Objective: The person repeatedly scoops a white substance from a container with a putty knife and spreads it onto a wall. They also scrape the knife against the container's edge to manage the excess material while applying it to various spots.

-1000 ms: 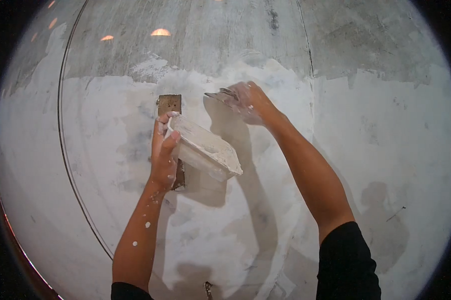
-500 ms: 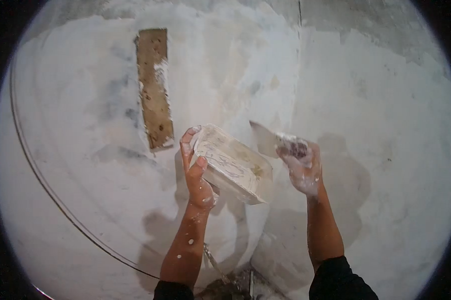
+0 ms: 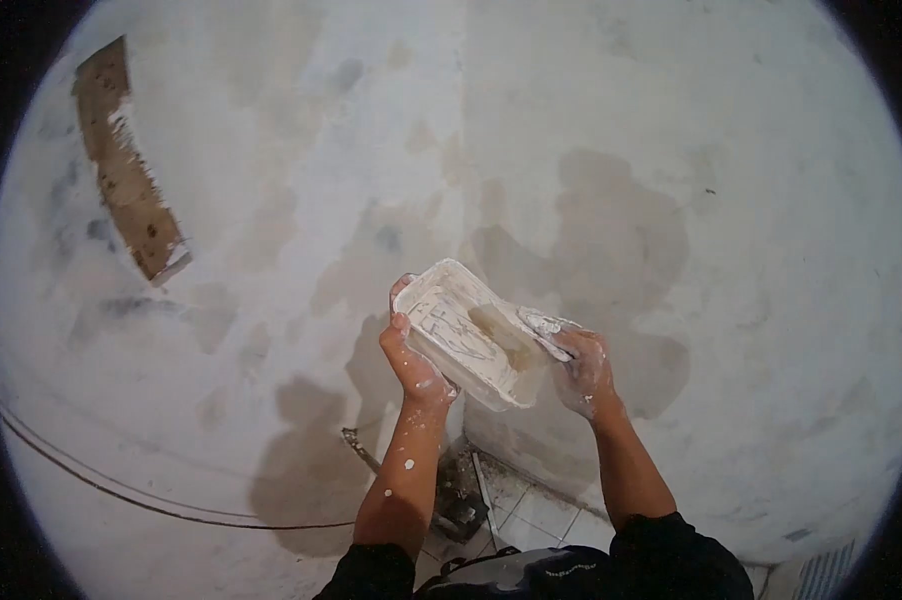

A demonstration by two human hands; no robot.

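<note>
Left hand [image 3: 411, 362] wraps the near edge of the white tray [image 3: 468, 335], tilted up in front of the plastered wall [image 3: 671, 150]. Right hand [image 3: 583, 368] is closed on the scraper [image 3: 516, 325], blade dipping inside the tray.

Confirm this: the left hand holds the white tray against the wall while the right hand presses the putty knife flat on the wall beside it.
Not quite. The head view shows the putty knife dipped into the white tray, not on the wall. The left hand does hold the tray, and the right hand grips the knife.
</note>
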